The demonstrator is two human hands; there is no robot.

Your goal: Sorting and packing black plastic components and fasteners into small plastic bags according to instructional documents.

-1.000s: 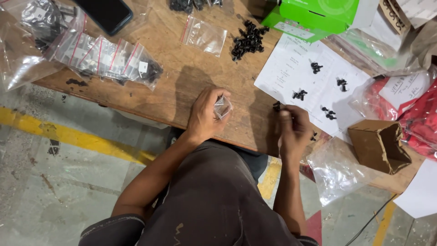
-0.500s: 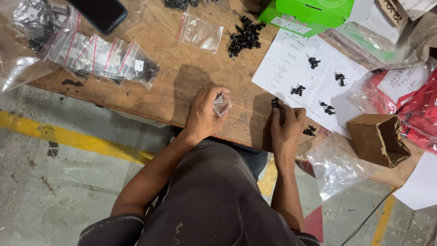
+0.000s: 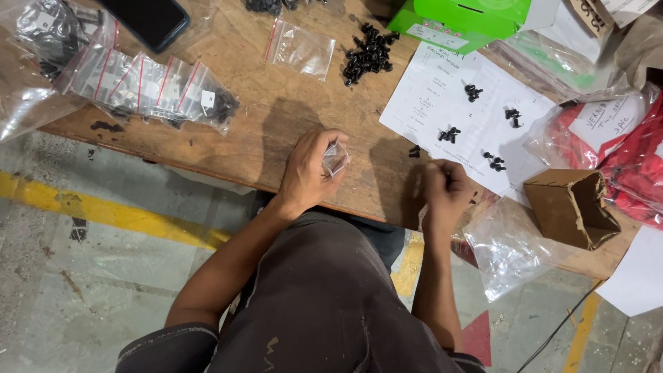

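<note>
A worn wooden tabletop [image 3: 290, 103] fills the far half of the view, its grain scratched and stained; below its near edge a grey concrete floor [image 3: 83, 290] with a yellow painted stripe is seen. A white printed sheet [image 3: 442, 97] is laid flat on the right of the tabletop, and small clusters of black screws [image 3: 450, 134] are set out on it, well apart from one another. At the far right a green cardboard box [image 3: 476, 17] is placed, with red plastic packets [image 3: 635, 166] to its near right. An open brown cardboard box [image 3: 570, 207] is tilted at the right near edge, and a limp clear plastic bag [image 3: 507, 252] hangs over the edge just beside it. A row of filled clear zip bags with red seal lines [image 3: 152, 86] lies at the far left, near a dark phone [image 3: 148, 19]. An empty zip bag [image 3: 300, 50] lies flat beside a loose heap of black screws [image 3: 367, 55].

The left hand [image 3: 307, 173] is curled around a small clear zip bag [image 3: 335, 159] — crinkled, glossy, pinched between thumb and fingers above the near edge of the tabletop. The right hand [image 3: 445, 190] is closed into a loose fist just right of it, apart from the bag; whether anything is held inside cannot be told. A few black screws [image 3: 414, 151] lie between the two hands — nearer the right one.
</note>
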